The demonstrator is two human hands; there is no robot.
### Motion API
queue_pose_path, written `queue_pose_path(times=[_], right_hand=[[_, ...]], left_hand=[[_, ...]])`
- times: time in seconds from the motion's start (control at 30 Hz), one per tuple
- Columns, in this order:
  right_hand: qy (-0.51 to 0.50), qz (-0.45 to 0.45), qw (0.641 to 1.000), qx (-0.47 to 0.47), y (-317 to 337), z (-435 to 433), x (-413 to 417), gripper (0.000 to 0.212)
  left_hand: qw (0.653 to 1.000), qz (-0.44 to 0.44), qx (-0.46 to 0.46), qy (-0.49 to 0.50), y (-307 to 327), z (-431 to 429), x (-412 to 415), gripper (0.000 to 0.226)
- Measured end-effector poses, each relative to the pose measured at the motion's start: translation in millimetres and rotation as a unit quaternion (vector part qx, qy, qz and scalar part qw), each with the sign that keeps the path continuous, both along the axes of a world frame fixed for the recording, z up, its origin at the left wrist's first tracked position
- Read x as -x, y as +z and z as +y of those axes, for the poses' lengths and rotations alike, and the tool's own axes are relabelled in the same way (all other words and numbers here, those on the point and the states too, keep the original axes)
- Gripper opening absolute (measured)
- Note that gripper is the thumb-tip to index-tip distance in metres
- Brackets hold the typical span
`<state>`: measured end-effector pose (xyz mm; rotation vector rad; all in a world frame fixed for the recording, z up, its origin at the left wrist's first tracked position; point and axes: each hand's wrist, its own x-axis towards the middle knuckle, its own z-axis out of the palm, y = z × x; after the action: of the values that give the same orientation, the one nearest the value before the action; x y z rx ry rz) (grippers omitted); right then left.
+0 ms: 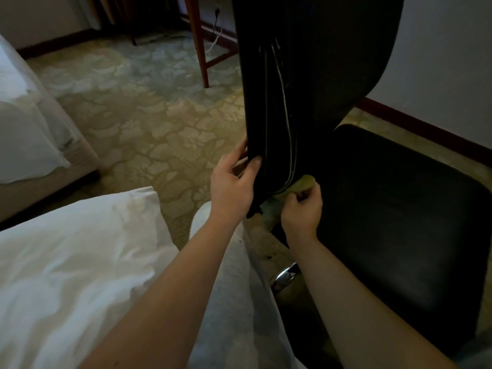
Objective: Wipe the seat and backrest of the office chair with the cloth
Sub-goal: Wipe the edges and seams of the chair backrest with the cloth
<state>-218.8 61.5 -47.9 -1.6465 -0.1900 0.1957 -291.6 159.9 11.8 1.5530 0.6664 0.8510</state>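
The black office chair stands in front of me, its tall backrest (314, 75) rising at centre and its dark seat (394, 209) to the right. My left hand (234, 179) grips the backrest's left edge near the bottom, thumb on the front face. My right hand (300, 209) is closed on a yellow-green cloth (300, 183), pressed against the lowest part of the backrest where it meets the seat. Most of the cloth is hidden under my fingers and the backrest.
A bed with white bedding (80, 262) lies at lower left, another bed (29, 123) at far left. Wooden table legs (198, 41) and a white cable (215, 38) stand behind the chair. Patterned carpet (149, 107) covers the floor. A chrome chair part (286, 278) shows below the seat.
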Motion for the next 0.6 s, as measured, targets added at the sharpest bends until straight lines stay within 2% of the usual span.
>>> queue_pose_path(times=[0.1, 0.17, 0.3, 0.43, 0.6], right_hand=[[0.061, 0.075, 0.994, 0.047, -5, -2, -7, 0.024], [0.053, 0.071, 0.995, 0.056, -2, -11, -11, 0.023], [0.013, 0.023, 0.999, 0.02, 31, -32, -24, 0.019], [0.046, -0.068, 0.997, 0.006, 83, -39, -39, 0.017], [0.09, -0.181, 0.979, -0.015, 149, -33, -33, 0.017]], left_hand=[[1.0, 0.001, 0.0, -0.007, 5, 0, 3, 0.044], [1.0, -0.001, -0.002, -0.013, 6, 1, 5, 0.043], [1.0, -0.004, 0.006, -0.026, 11, 3, 8, 0.041], [0.999, -0.043, 0.014, -0.018, 30, -5, 7, 0.038], [0.995, -0.094, -0.019, -0.017, 72, -7, 6, 0.038]])
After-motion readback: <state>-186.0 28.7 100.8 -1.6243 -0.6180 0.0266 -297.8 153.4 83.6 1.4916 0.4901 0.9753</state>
